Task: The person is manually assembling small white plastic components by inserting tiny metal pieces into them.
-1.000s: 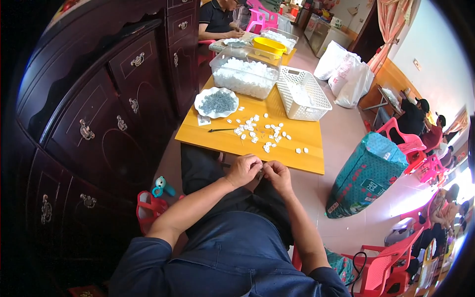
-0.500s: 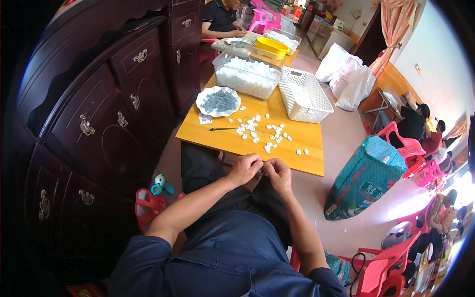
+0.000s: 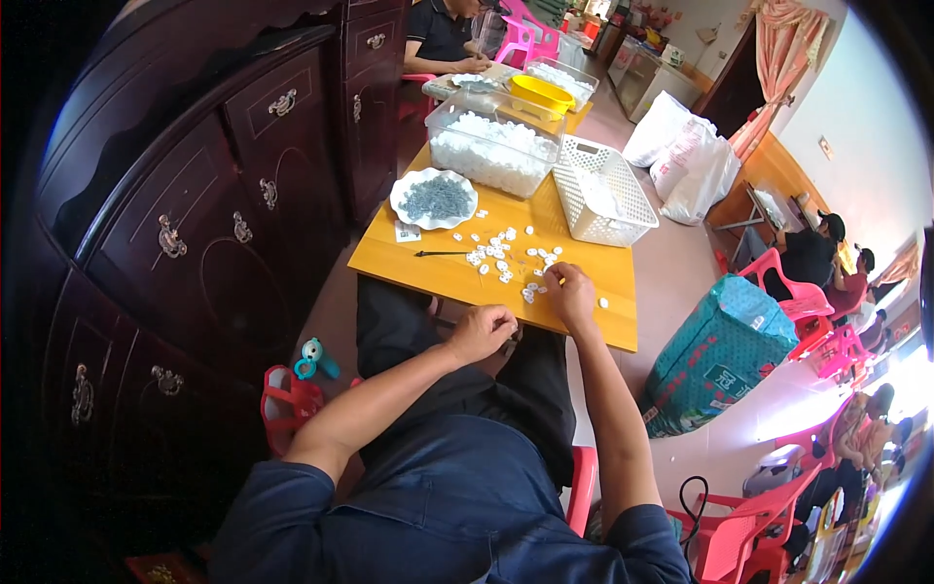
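Note:
Over my lap, just off the table's near edge, my left hand (image 3: 484, 333) is closed with fingers curled; whatever it holds is hidden. My right hand (image 3: 572, 295) reaches onto the yellow wooden table (image 3: 394, 265), fingertips pinched together at the right side of several small white plastic pieces (image 3: 503, 261). Whether a piece is between those fingertips cannot be made out. A thin dark stick-like tool (image 3: 441, 254) lies left of the pieces. Behind it stands a white scalloped plate (image 3: 400, 185) heaped with small grey slender parts (image 3: 437, 200).
A clear bin (image 3: 496, 151) full of white pieces and a white perforated basket (image 3: 611, 226) stand on the table's far part, a yellow basin (image 3: 542, 93) behind. A teal bag (image 3: 715, 355) stands right on the floor. Dark cabinets (image 3: 165, 234) line the left. Another person (image 3: 440, 39) sits beyond.
My right hand has left my left hand and moved forward and right onto the table among the white pieces. The left hand stays over my lap, still closed.

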`<state>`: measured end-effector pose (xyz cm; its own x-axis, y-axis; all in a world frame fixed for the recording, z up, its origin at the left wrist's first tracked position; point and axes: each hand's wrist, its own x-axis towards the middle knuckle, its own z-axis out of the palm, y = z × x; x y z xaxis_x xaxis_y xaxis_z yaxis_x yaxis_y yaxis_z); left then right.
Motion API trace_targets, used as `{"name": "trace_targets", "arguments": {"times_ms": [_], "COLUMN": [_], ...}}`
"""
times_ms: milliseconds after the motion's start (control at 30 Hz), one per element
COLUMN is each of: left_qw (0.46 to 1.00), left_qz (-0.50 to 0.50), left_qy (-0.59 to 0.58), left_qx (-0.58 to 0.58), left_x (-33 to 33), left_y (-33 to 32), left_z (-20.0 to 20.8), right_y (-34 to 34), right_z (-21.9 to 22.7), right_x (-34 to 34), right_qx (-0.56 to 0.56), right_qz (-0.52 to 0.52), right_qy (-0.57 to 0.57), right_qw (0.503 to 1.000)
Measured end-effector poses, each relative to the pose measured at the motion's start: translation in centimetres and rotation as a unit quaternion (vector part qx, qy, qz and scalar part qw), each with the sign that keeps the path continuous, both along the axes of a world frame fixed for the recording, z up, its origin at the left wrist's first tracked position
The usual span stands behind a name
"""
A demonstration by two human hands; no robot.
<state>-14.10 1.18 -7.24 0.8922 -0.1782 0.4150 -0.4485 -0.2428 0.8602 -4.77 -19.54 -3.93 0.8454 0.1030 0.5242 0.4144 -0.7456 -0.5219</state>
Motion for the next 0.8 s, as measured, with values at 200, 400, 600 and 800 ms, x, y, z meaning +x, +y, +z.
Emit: {"name": "trace_targets", "arguments": {"times_ms": [200,400,600,800], "left_qw": [1.000,1.000,1.000,0.999], "left_qz": [0.009,-0.001,0.005,0.017], "left_qy": [-0.018,0.027,0.014,-0.011], "left_qx": [-0.001,-0.011,-0.009,-0.024], "left_x": [0.3,0.4,0.4,0.8], "left_y": [0.1,0.2,0.5,0.5], "left_z": [-0.2,0.3,0.1,-1.1], "right_y": [-0.4,-1.8,-1.6,-1.3], "right_z": [-0.6,-0.8,-0.7,-0.7], "right_x": [0.4,1.4,1.6,1.6], "right_qx": [-0.010,-0.014,-0.032,-0.032], "right_qz": [-0.018,-0.031,-0.008,0.002], "right_qy": [0.019,0.022,0.035,0.035], "right_qw": [1.000,0.999,0.999,0.999]}}
